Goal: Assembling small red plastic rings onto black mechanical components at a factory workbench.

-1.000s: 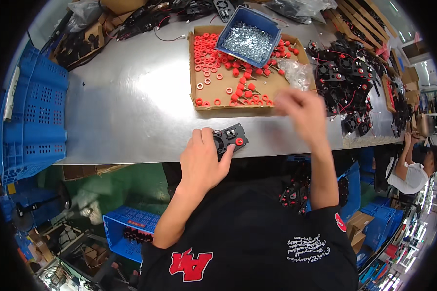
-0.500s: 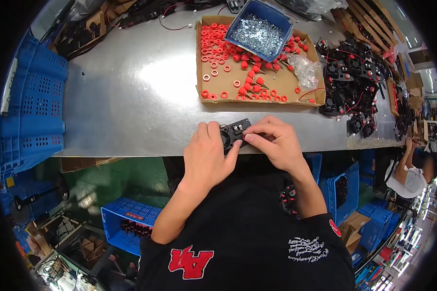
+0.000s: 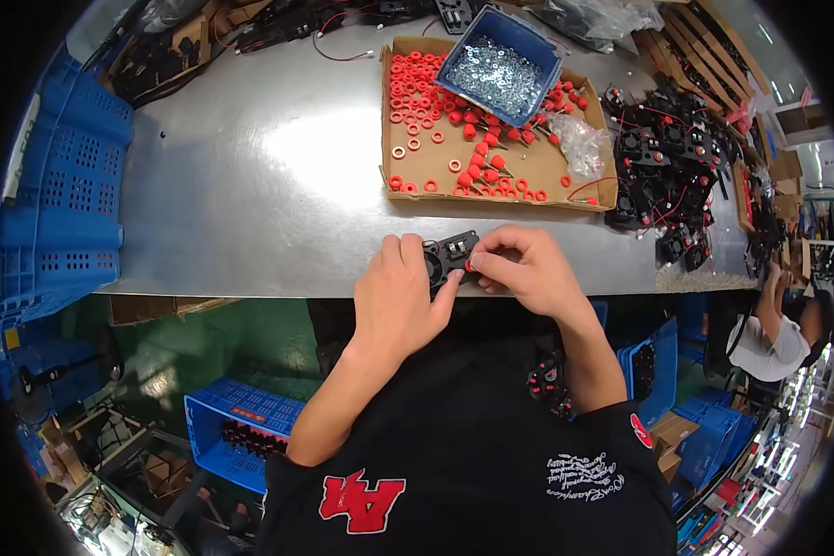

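Observation:
Just over the table's front edge, my left hand grips a small black fan module, its fingers on the far side and thumb on the near side. The fan's round opening lies beside my left fingers, and two small metal contacts show on the module's top. My right hand is closed at the module's right end, thumb and index finger pinching a small red round part against it. Fingertips cover some of that part, so whether it is a ring or a knob is hidden.
Beyond my hands, a cardboard tray holds red rings, red knobs with metal pins and a blue bin of small metal pieces. Black fan modules with wires pile up at right. A blue crate stands left; another person sits far right.
The view has shifted slightly. My right fingers have turned a little at the module's end, and more of the red part shows. My left hand keeps its grip.

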Demonstrator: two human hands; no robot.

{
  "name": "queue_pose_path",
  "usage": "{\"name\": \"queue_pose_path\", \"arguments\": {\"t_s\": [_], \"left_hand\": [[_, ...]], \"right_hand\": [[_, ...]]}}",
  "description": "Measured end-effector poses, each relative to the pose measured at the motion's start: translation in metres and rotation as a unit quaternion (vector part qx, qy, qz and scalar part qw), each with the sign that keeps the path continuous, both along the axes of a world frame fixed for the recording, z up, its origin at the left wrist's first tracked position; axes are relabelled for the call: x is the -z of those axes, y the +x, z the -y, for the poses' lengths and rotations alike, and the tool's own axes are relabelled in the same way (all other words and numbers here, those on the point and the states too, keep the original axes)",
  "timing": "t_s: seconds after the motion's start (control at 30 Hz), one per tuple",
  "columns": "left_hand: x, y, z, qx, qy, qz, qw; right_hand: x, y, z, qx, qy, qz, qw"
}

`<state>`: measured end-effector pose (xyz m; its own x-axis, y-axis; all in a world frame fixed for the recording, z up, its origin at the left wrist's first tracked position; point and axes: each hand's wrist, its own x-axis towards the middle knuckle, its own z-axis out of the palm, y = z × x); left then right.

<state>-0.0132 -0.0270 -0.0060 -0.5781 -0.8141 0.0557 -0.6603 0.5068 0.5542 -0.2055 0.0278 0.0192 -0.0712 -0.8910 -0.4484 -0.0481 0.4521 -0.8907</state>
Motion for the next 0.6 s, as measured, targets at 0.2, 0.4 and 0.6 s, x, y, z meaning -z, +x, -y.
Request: {"name": "queue_pose_path", "arguments": {"t_s": [0.2, 0.4, 0.6], "left_hand": [[0.000, -0.001, 0.001, 0.003, -0.006, -0.002, 1.000], [0.000, 0.000, 0.001, 0.005, -0.007, 0.001, 1.000], [-0.001, 0.000, 0.001, 0.006, -0.003, -0.001, 1.000]], "right_hand": [[0.009, 0.007, -0.006, 0.032, -0.026, -0.035, 0.999], [0.017, 0.008, -0.011, 0.081, -0.042, 0.031, 0.995], [0.020, 0.006, -0.011, 0.079, -0.032, 0.010, 0.996]]}}
